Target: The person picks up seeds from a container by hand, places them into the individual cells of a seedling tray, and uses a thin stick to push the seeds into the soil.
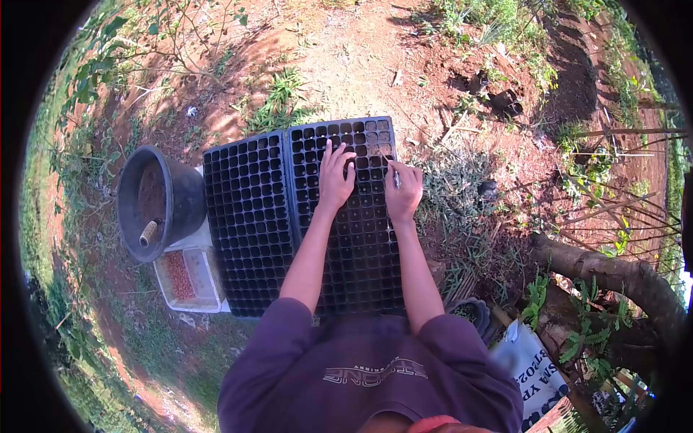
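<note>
Two black seedling trays with many square cells stand side by side in front of me, the left tray (245,209) and the right tray (354,252). On the right tray, cells in the far right corner look filled with brown soil, while the others look dark. My left hand (336,180) rests over that tray's upper middle, fingers spread. Near its right edge, my right hand (404,193) is closed on a thin pen-like stick (388,160), its tip pointing at the cells by the soil-filled corner.
A dark bucket (189,209) with brown soil and a light cylindrical object inside stands left of the trays. Beside it sits a white container (211,278) holding reddish grains (180,274). A thick branch (599,267) and a printed white sack (530,372) lie at right.
</note>
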Motion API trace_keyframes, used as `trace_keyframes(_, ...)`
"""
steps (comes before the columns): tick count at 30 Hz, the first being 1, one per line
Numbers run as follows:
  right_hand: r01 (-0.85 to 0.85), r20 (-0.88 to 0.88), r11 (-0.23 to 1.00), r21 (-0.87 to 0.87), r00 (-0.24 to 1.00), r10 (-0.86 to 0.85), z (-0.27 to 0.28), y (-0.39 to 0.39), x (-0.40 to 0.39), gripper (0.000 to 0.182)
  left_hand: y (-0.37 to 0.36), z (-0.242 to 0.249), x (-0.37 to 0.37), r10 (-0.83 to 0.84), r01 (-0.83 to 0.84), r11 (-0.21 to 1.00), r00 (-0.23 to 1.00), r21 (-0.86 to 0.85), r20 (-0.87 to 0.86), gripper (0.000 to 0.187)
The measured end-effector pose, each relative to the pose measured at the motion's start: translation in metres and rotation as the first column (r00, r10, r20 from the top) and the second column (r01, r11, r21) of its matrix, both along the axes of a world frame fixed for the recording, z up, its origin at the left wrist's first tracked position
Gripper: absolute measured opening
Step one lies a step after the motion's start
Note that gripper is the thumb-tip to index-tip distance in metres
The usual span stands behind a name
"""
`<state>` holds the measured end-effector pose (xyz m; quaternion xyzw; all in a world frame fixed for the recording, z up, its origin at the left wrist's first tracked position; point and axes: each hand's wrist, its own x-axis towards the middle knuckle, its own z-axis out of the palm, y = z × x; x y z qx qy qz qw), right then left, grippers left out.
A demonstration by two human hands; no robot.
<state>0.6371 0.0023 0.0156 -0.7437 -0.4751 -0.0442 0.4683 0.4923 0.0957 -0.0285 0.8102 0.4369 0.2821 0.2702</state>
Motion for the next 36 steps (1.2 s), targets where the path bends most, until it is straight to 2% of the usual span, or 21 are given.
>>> trace_keyframes(12,-0.019,-0.027,1.000,0.015,0.999,0.020,-0.004,0.001,-0.003,0.020,-0.002,0.002,0.003,-0.002,0.002,1.000,1.000,0.004,0.014,0.021)
trace_keyframes(15,0.012,-0.079,1.000,0.020,0.997,-0.011,-0.005,0.002,-0.003,0.020,-0.004,0.001,0.003,0.005,-0.005,1.000,1.000,-0.002,0.026,0.021)
trace_keyframes(21,0.011,-0.048,1.000,-0.020,0.999,-0.012,-0.006,-0.003,-0.003,0.017,-0.005,0.000,0.004,0.011,-0.011,1.000,1.000,0.011,0.016,0.021)
trace_keyframes(33,0.038,-0.060,0.998,0.046,0.998,-0.035,-0.008,0.002,-0.006,0.017,-0.004,-0.001,0.003,0.005,-0.006,1.000,0.999,0.022,0.041,0.022)
trace_keyframes(36,0.044,-0.137,0.999,0.003,0.990,-0.043,-0.007,0.003,-0.006,0.015,-0.004,-0.001,0.004,-0.002,0.002,1.000,0.999,0.017,0.042,0.022)
